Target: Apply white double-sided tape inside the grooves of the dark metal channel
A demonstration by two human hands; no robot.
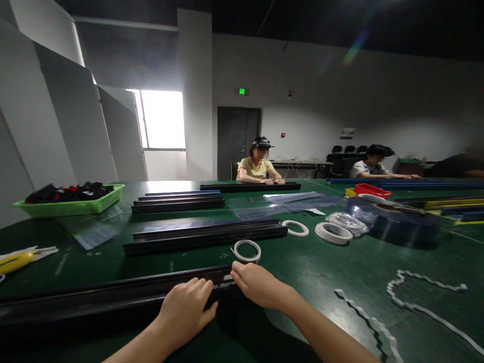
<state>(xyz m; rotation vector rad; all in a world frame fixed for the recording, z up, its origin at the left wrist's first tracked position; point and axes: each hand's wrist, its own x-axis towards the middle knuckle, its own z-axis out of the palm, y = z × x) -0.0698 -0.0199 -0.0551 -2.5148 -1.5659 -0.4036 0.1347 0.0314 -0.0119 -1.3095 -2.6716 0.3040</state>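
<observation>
A long black channel-shaped rail (124, 295) runs along the near side of the green table, from the left edge to my hands. My left hand (187, 307) is closed over the rail near its right end, fingers on top and thumb on the near side. At the rail's right end, my right hand (260, 285) has its fingers curled against the upper edge, gripping it. A small pale patch shows on the rail between both hands. Just beyond lies a roll of white tape (247, 251). My right fingertips are partly hidden.
More black rails (207, 237) lie beyond, left of white tape rolls (333, 233) and a large dark film roll (401, 222). Wavy white strips (404, 305) lie at right. At left are a green basket (75, 205) and a yellow-handled tool (17, 262). Co-workers (257, 169) sit opposite.
</observation>
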